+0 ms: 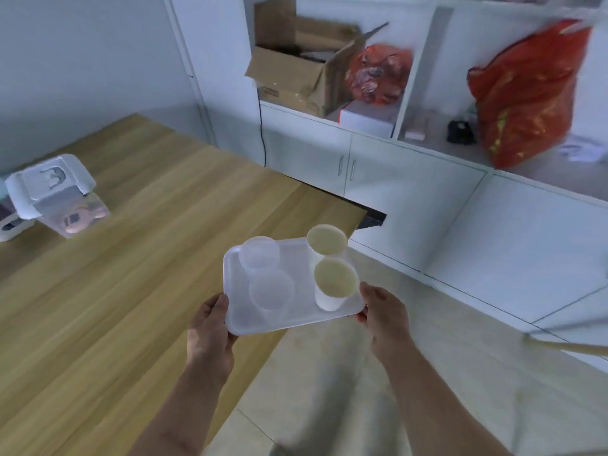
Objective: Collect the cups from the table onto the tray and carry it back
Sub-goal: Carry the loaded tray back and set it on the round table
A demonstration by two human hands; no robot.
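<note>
Hands (210,327) at tray (296,315) sides, gripping.

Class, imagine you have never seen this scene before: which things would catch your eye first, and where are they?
First, the white tray at centre, gripped at its near corners by the left hand and right hand, carrying two clear cups on its left and two white cups on its right. Next, the bright red bag on the shelf at upper right. Then the wooden table filling the left.

Dim, bluish light; heavy motion blur throughout, perhaps wide-angle bending at edges.
</note>
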